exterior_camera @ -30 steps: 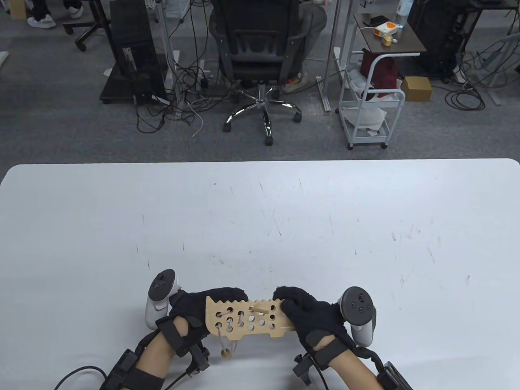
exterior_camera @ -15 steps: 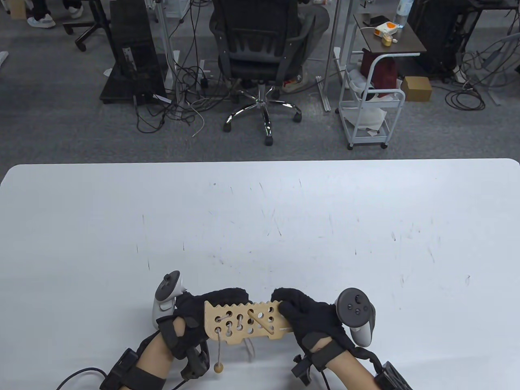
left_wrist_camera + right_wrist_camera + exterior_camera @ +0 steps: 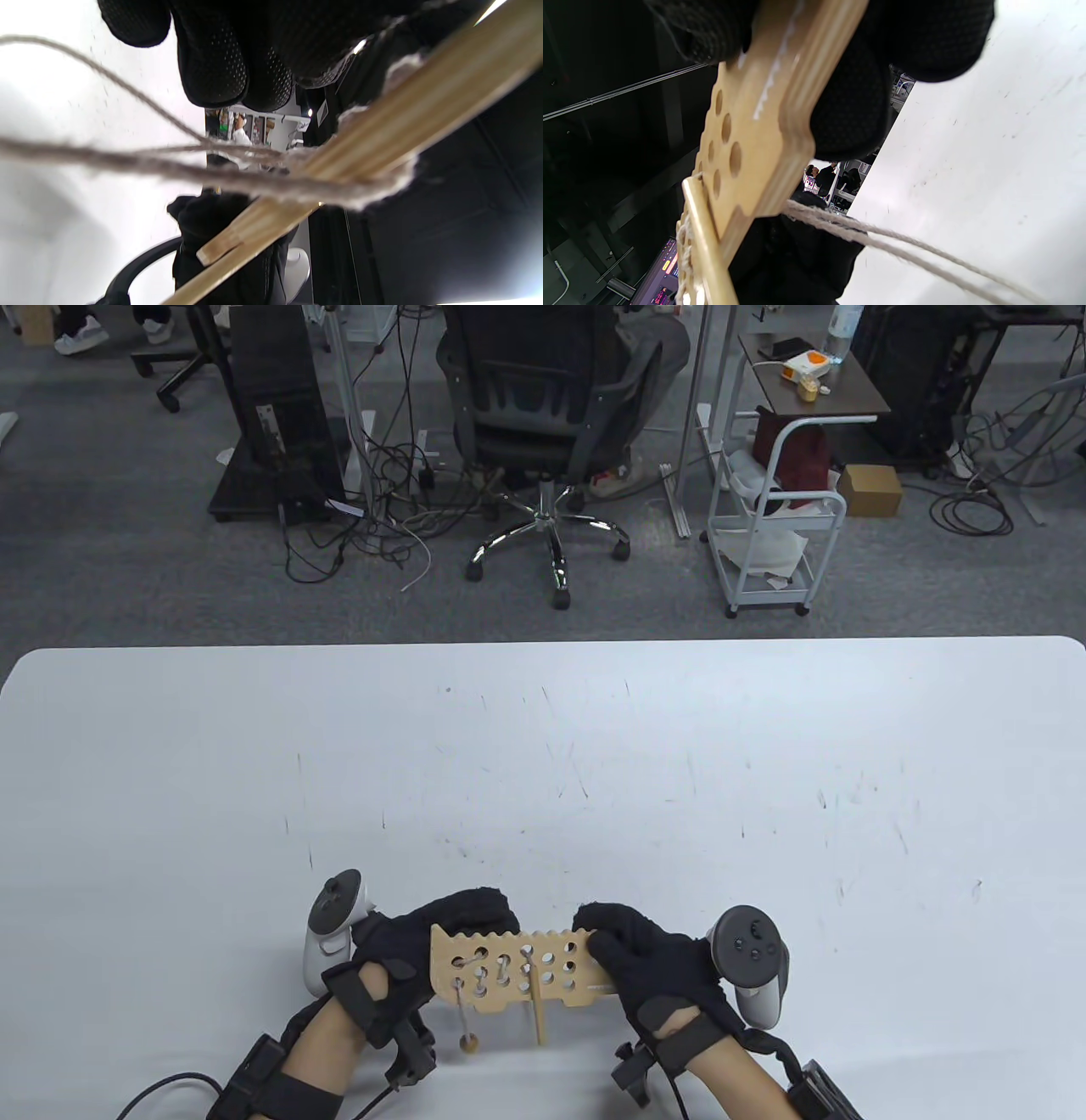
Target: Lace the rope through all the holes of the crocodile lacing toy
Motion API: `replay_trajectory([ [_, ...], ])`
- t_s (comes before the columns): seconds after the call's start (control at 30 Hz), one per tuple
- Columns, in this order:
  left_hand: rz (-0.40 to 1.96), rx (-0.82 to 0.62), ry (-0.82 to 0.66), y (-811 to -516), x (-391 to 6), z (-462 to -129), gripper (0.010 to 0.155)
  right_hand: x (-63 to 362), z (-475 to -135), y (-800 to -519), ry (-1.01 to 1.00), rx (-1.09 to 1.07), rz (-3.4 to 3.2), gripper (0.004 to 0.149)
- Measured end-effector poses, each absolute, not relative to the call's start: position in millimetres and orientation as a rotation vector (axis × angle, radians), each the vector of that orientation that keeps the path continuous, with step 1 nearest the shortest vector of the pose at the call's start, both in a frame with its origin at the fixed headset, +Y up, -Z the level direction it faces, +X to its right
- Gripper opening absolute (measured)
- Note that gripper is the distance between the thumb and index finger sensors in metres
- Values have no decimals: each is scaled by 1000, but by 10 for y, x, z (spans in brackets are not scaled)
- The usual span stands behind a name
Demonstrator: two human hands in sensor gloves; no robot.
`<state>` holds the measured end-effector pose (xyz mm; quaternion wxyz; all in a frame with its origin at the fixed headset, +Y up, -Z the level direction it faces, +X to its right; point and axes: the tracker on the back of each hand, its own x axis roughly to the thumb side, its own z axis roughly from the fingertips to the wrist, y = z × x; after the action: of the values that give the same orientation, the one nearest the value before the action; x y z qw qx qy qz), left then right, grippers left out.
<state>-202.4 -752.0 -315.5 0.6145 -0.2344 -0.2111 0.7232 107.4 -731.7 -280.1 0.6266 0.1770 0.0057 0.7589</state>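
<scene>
The wooden crocodile board [image 3: 543,976] is held above the table near its front edge, holes facing up. My left hand [image 3: 437,937] grips its left end and my right hand [image 3: 624,959] grips its right end. Grey rope [image 3: 488,971] is laced through the left holes. A wooden needle [image 3: 538,1016] hangs below the board's near edge. A rope end with a wooden bead [image 3: 467,1044] dangles under the left part. In the left wrist view, gloved fingers [image 3: 220,63] sit over the board edge [image 3: 382,140] and rope strands [image 3: 169,167]. The right wrist view shows the board [image 3: 755,127], needle [image 3: 702,237] and rope [image 3: 882,241].
The white table [image 3: 543,780] stretches away behind the hands. Beyond its far edge stand an office chair [image 3: 534,407], a white cart [image 3: 776,517] and cables on the floor.
The wooden needle lay on the board's face, then slanted across it, and now hangs below the near edge. The bead swung a little. Both hands kept their hold.
</scene>
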Motion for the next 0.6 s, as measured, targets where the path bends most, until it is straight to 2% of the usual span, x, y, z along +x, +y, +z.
replay_trajectory([
  [0.1, 1672, -461, -404, -7508, -2122, -3174, 52, 1096, -2809, -7321, 5, 383, 1758, 45],
  [0.13, 1647, -388, -350, -7491, -2181, -3176, 52, 1109, -2816, -7325, 4, 372, 1762, 45],
  [0.27, 1560, -241, -310, -7427, -2337, -3212, 51, 1159, -2844, -7348, -6, 314, 1779, 44],
  [0.4, 1573, -189, -300, -7387, -2381, -3192, 53, 1198, -2863, -7373, -8, 264, 1790, 44],
  [0.6, 1410, -87, -335, -7268, -2332, -3131, 54, 1237, -2882, -7405, -11, 192, 1812, 45],
])
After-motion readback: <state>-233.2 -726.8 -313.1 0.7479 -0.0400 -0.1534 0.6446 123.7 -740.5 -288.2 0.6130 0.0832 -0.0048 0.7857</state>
